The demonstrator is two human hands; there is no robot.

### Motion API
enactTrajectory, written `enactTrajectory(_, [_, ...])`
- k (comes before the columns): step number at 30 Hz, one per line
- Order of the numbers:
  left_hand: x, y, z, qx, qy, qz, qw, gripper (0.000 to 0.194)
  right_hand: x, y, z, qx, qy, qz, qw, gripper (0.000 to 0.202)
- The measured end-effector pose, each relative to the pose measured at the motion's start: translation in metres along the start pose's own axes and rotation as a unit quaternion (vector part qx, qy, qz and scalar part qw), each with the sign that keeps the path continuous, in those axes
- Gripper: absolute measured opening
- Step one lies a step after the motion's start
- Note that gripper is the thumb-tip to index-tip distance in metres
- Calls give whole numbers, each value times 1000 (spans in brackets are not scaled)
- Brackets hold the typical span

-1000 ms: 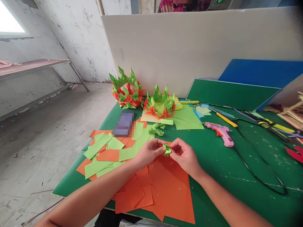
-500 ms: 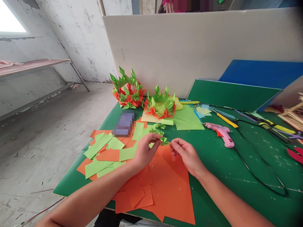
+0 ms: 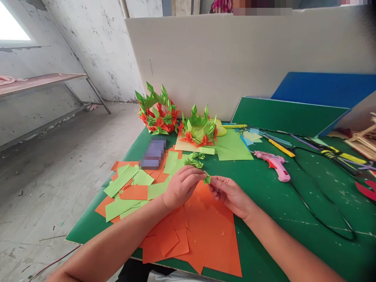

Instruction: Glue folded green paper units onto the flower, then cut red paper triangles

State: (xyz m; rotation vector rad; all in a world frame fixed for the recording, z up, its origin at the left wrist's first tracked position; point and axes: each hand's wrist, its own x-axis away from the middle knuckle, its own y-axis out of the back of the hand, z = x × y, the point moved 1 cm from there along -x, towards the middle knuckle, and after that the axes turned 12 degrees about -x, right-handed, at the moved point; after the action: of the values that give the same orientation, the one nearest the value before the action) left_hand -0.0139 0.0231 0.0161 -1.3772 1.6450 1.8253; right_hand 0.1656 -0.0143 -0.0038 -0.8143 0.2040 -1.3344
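Observation:
A small folded green paper piece [image 3: 207, 179] is pinched between my two hands above an orange sheet [image 3: 211, 227]. My left hand [image 3: 183, 186] grips its left side with curled fingers. On its right side, the thumb and fingers of my right hand [image 3: 227, 192] are closed on it. Just beyond my left hand lie several small green folded pieces [image 3: 194, 161]. Green and orange paper rectangles [image 3: 125, 182] are spread to the left. Farther back stand two ring-shaped folded paper works in green and orange, one at the left [image 3: 158, 113] and one nearer the middle [image 3: 199, 131].
A pink glue gun [image 3: 274, 164] with a black cable rests on the green table [image 3: 264, 243] at right, near a yellow cutter [image 3: 281, 148]. Pliers and sticks lie farther right. A blurred purple object [image 3: 152, 153] sits at left. A pale board [image 3: 220, 62] stands behind.
My hands have come together, and the green piece now shows between them. My right hand has shifted slightly left and turned. The view has moved a little.

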Motion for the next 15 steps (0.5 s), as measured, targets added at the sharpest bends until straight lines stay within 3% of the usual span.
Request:
enactTrajectory(5, [4, -5, 0, 2, 34, 20, 999, 23, -1, -1, -1, 53, 73, -19, 996, 27])
enactTrajectory(9, [8, -13, -3, 52, 140, 20, 989, 21, -1, -2, -3, 162, 170, -47, 971, 29])
enactTrajectory(12, [11, -19, -6, 136, 264, 50, 954, 20, 1, -2, -5, 247, 227, -62, 940, 27])
enactTrajectory(15, [12, -21, -7, 234, 380, 72, 892, 16, 2, -2, -6, 306, 261, -64, 913, 22])
